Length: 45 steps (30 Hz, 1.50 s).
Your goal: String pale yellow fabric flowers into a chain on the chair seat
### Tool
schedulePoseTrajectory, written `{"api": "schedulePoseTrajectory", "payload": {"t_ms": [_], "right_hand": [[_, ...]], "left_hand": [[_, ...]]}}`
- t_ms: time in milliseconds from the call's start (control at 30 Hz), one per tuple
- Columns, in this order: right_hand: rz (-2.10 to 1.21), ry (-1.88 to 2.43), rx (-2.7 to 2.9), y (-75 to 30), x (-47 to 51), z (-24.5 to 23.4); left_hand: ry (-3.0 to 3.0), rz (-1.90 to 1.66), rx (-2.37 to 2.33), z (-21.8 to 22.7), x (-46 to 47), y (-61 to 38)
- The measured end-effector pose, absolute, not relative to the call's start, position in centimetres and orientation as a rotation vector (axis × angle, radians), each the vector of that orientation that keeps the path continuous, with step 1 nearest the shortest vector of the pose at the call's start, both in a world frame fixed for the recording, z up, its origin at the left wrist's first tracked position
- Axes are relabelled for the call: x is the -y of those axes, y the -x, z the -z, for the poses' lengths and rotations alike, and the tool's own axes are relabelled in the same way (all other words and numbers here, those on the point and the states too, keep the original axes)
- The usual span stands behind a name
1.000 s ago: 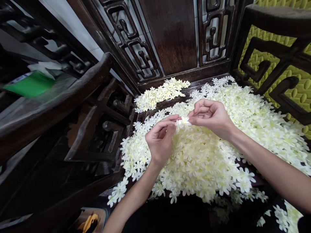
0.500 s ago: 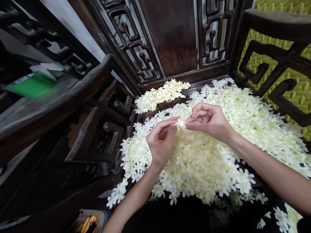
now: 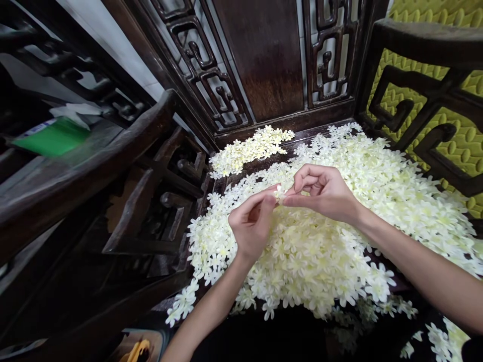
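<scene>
My left hand (image 3: 252,227) and my right hand (image 3: 323,193) meet above a big heap of cream-white fabric flowers (image 3: 332,241) on a dark wooden seat (image 3: 287,147). Both pinch one small white flower (image 3: 279,193) between thumb and fingertips, left from below, right from the side. The other fingers of each hand are curled. A smaller separate pile of flowers (image 3: 249,150) lies at the back left of the seat.
A carved dark wooden backrest (image 3: 264,55) rises behind the seat, and armrests (image 3: 433,40) stand on both sides. A yellow-green quilted cushion (image 3: 468,146) is at the right. A green packet (image 3: 53,137) lies on a ledge at far left. More flowers (image 3: 441,342) spill at the lower right.
Both hands have drifted slightly down and closer together, and the flower between them is pinched tighter and shows less.
</scene>
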State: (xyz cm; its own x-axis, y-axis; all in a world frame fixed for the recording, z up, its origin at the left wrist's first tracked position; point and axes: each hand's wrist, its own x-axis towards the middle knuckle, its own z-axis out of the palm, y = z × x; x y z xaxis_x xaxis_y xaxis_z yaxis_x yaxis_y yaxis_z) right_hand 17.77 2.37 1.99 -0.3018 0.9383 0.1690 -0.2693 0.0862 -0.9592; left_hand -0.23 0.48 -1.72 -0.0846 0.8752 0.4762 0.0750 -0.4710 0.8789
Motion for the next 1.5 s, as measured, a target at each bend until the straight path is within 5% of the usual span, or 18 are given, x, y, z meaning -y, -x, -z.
{"api": "schedulePoseTrajectory", "payload": {"t_ms": [867,1133,1500], "right_hand": [[-1.326,0.703,1.478,-17.4,-2.2,-1.3],[-1.430,0.608,1.482,-18.7,-2.7,-1.8],[-1.323,0.659,1.432,-18.0,-3.2,-0.7]], "left_hand": [[-1.605,-1.724,-1.237,1.0,0.0,-0.2],[-1.075,-1.690,-1.186,0.5,-1.2,0.5],[-1.195,-1.478,-1.097,0.8,-0.9,0.2]]}}
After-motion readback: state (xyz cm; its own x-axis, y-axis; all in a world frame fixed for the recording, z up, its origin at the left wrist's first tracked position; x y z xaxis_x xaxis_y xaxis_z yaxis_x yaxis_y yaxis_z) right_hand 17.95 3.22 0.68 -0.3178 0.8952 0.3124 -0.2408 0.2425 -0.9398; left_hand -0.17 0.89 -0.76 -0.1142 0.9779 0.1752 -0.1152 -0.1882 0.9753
